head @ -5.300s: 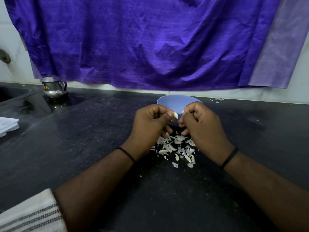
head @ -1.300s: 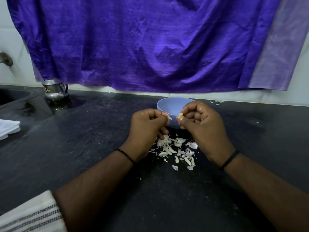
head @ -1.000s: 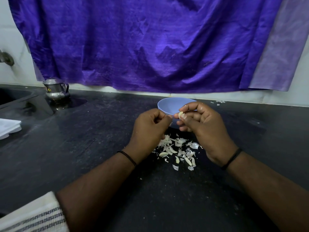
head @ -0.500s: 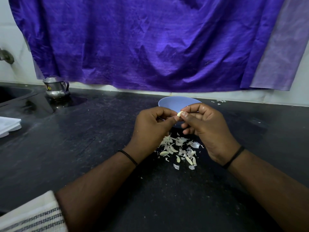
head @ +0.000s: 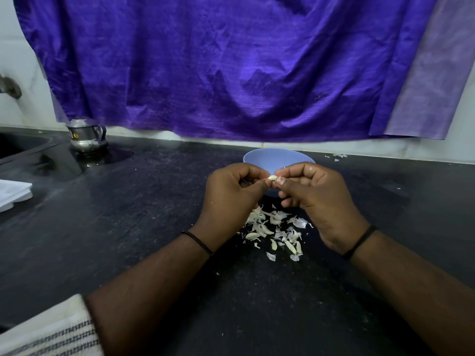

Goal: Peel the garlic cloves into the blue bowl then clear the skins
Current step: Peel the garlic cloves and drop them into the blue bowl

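Note:
A small pale garlic clove (head: 272, 178) is pinched between the fingertips of both hands, just in front of the blue bowl (head: 279, 158). My left hand (head: 230, 196) grips it from the left with curled fingers. My right hand (head: 314, 195) pinches it from the right with thumb and forefinger. A heap of white garlic skins and cloves (head: 275, 231) lies on the black counter (head: 154, 214) under and just behind my wrists. The bowl's inside is mostly hidden by my hands.
A small steel pot (head: 87, 136) stands at the back left beside a sink edge (head: 23, 147). White folded things (head: 14, 194) lie at the left edge. A striped white cloth (head: 51, 332) is at the bottom left. A purple cloth (head: 231, 65) hangs on the wall behind.
My hands, slightly apart a second ago with the clove in the right fingers, have come together, and both now pinch the clove. The heap of skins looks the same.

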Motion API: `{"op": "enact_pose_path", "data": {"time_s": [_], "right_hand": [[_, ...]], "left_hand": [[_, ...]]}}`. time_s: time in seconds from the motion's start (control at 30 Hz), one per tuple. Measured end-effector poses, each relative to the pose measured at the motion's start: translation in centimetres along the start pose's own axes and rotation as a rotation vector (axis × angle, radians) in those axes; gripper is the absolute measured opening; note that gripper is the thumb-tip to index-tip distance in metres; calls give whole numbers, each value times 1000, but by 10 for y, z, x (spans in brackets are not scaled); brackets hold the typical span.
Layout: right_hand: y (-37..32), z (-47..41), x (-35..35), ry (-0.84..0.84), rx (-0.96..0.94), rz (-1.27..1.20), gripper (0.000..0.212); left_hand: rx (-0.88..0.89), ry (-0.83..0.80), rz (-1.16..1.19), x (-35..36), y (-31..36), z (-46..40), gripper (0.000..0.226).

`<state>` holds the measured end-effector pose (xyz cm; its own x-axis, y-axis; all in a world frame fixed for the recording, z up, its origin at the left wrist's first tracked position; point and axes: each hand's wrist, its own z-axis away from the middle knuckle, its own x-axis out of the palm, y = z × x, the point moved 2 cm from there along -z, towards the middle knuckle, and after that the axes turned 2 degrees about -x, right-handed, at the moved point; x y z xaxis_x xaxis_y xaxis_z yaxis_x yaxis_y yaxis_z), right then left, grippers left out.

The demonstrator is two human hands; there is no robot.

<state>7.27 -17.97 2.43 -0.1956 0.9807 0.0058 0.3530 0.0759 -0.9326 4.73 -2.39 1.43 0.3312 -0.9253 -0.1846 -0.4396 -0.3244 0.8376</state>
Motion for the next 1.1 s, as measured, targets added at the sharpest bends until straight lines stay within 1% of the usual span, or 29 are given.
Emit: {"op": "enact_pose_path", "data": {"time_s": [0.07, 0.2, 0.33, 0.63, 0.87, 1.0, 1.07, 1.1], "right_hand": [[-1, 0, 0, -2, -12, 8, 11], [-2, 1, 0, 1, -20, 4, 12], [-4, 1, 0, 4, -6, -17, 13], [-2, 2, 1, 21, 37, -15, 6], [0, 3, 4, 32, 59, -32, 10], [1, 2, 3, 9, 94, -117, 8], [0, 2, 3, -18, 84, -133, 5], [0, 2, 3, -25, 74, -125, 6]], "left_hand": [[-14, -4, 26, 0, 0, -1, 6], [-15, -30, 27, 1, 1, -1, 13], [-26, -30, 35, -1, 2, -1, 10], [-50, -12, 51, 0, 2, 1, 7], [-10, 1, 31, 1, 3, 5, 7], [-45, 11, 53, 1, 4, 5, 4], [-72, 36, 77, 0, 2, 4, 4], [-75, 43, 84, 0, 2, 4, 5]]}}
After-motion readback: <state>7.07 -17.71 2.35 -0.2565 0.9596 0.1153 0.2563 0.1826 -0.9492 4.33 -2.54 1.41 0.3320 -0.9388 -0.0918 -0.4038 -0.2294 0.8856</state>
